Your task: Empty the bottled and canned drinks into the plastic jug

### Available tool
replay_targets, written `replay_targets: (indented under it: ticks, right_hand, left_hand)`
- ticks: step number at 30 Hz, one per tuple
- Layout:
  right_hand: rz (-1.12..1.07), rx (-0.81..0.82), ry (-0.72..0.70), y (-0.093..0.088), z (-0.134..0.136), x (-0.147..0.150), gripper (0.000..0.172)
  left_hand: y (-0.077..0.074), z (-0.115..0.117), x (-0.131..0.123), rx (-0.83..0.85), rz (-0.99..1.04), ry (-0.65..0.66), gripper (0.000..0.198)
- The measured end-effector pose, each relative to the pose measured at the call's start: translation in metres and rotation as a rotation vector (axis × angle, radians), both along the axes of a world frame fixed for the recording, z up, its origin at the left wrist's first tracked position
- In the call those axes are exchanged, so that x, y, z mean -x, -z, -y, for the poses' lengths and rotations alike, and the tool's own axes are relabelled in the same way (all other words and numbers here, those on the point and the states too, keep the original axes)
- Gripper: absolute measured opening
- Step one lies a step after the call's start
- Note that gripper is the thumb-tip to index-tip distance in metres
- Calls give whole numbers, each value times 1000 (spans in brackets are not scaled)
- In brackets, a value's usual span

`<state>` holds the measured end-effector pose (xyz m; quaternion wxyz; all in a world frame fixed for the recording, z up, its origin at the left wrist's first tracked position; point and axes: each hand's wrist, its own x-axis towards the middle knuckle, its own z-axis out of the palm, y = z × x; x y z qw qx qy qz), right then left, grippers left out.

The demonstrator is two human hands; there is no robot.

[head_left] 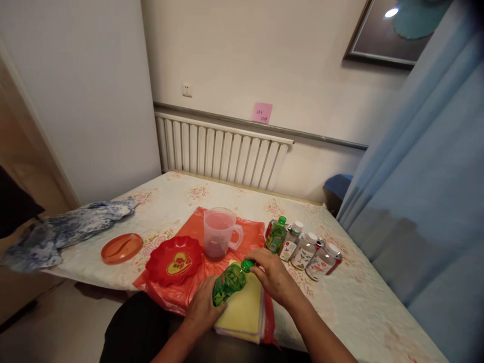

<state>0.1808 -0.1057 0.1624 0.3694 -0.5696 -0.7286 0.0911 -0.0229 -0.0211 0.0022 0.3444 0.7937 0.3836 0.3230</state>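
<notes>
My left hand (206,305) is wrapped around a green-labelled drink bottle (229,283), which leans to the right over a stack of yellow paper (242,315). At the bottle's mouth, the fingers of my right hand (273,275) pinch its green cap (247,265). Whether the cap is still seated on the neck, I cannot tell. Just beyond the bottle stands a translucent plastic jug (219,234), its handle pointing right, with something dark low inside. A red scalloped plate (161,262) with a yellow heart design lies left of the jug.
An orange-red plastic sheet (249,232) lies beneath the jug and plate. To the right stand another green bottle (277,234), several white-capped bottles (303,252) and cans behind them. An orange round lid (121,249) and a blue-white cloth (79,227) lie left on the flowered tablecloth (242,199).
</notes>
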Motion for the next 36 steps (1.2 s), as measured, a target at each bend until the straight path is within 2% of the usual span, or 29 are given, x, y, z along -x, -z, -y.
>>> replay_targets:
  ticks: [6, 9, 12, 14, 17, 19, 21, 25, 30, 33, 36]
  right_hand:
    - [-85, 2, 4, -3, 3, 0, 25]
    - [-215, 24, 46, -1, 4, -3, 40]
    - [-372, 51, 154, 12, 5, -8, 64]
    - [-450, 92, 209, 28, 6, -10, 70]
    - [-550, 184, 220, 52, 11, -6, 73]
    - [-609, 214, 193, 64, 17, -2, 71]
    - [-638, 221, 195, 71, 24, 1, 61]
    - [-655, 213, 309, 74, 38, 0, 45]
    - [-711, 174, 386, 80, 48, -9, 51]
    - [-725, 136, 448, 88, 51, -15, 51]
    - [-730, 89, 488, 98, 57, -28, 50]
  left_hand:
    - [-4, 4, -5, 25, 15, 10, 53]
    - [-13, 6, -11, 59, 48, 6, 55]
    - [-22, 8, -18, 93, 79, -3, 57]
    - [-27, 11, -23, 105, 99, 16, 59]
    - [-33, 17, -33, 143, 135, 67, 59]
    - [-35, 21, -41, 175, 152, 104, 56]
    - [-35, 25, -50, 189, 164, 147, 56]
    - [-30, 30, -69, 187, 169, 232, 60]
    - [-25, 38, -89, 263, 187, 387, 62]
    - [-21, 41, -104, 287, 202, 430, 62]
    - [-7, 38, -118, 258, 165, 462, 72]
